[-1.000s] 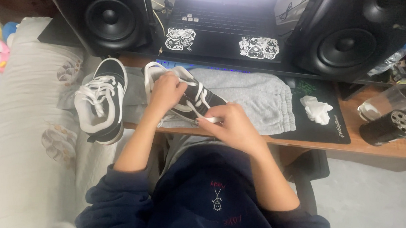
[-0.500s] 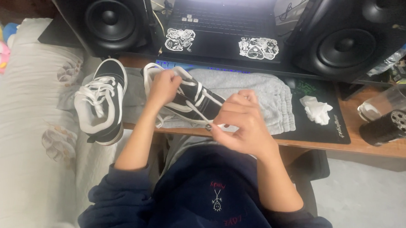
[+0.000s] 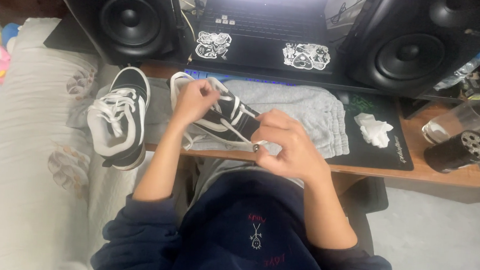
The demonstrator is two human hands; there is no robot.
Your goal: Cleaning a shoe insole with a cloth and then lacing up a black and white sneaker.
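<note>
Both hands work one black-and-white shoe [image 3: 227,118] on the table [image 3: 446,176] — the left hand's [image 3: 193,98] grip pinched on a white lace [image 3: 220,89], the right hand's [image 3: 284,145] closed on the lace end. A second shoe [image 3: 116,117] sits beside it; two speakers [image 3: 128,19] flank a laptop [image 3: 261,35], its screen cut off.

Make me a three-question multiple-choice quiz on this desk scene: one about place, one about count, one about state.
1. Where does the second sneaker stand?
A. left of the held sneaker
B. on the laptop
C. on the floor

2. How many loudspeakers flank the laptop?
A. one
B. two
C. four

3. What is the left hand doing?
A. resting flat
B. pinching a white lace
C. holding a cup

Answers: 1 A, it sits at the desk's left end. 2 B, one loudspeaker left, another right. 3 B, its fingers grip a lace of the held sneaker.
</note>
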